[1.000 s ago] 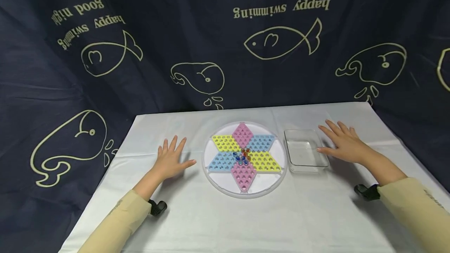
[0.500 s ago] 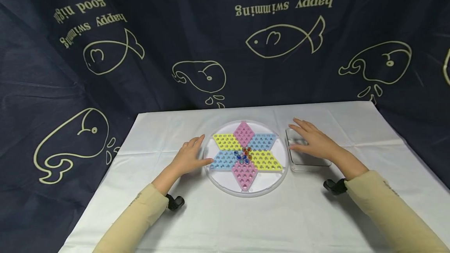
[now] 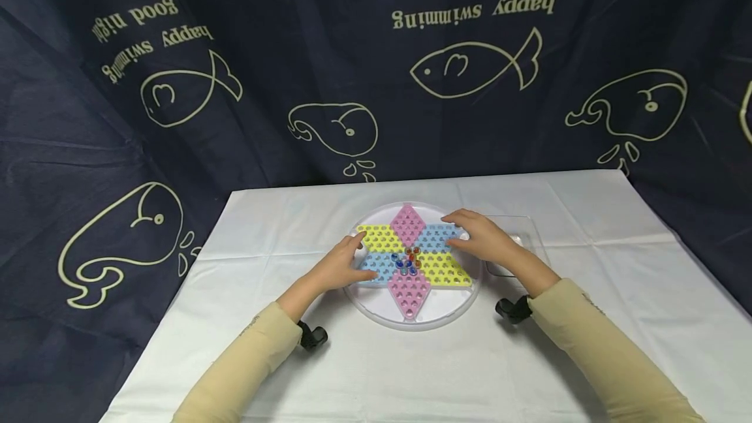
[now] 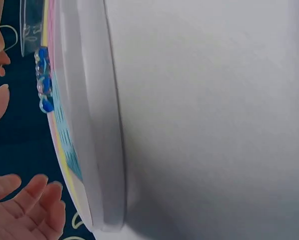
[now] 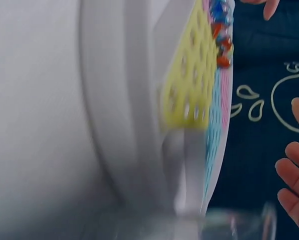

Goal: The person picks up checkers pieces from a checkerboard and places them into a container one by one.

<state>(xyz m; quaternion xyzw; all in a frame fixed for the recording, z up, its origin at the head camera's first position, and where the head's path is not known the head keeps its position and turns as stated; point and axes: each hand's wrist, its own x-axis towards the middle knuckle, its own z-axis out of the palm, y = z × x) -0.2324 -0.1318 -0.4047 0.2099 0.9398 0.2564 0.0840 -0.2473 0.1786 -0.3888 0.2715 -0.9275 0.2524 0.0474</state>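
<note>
A round white Chinese checkers board (image 3: 367, 302) with a pink, yellow and blue star lies on the table. Several blue and red marbles (image 3: 408, 264) cluster at its middle. My left hand (image 3: 337, 267) hovers over the board's left edge, thumb and fingers spread apart. Over the right edge is my right hand (image 3: 482, 239), its fingers loosely bent towards the blue point. Neither hand holds anything. In the left wrist view the left fingers (image 4: 39, 205) stand above the board's rim, and in the right wrist view the right fingers (image 5: 294, 170) show likewise.
A clear rectangular container (image 3: 531, 234) stands just right of the board, partly hidden by the right hand and forearm. The white-covered table (image 3: 435, 371) ends at the back against a dark curtain (image 3: 264, 31) printed with fish and whales.
Both hands have moved inward, the left to the right and the right to the left past the clear container, and are now over the board's two sides. The marbles have stayed in place.
</note>
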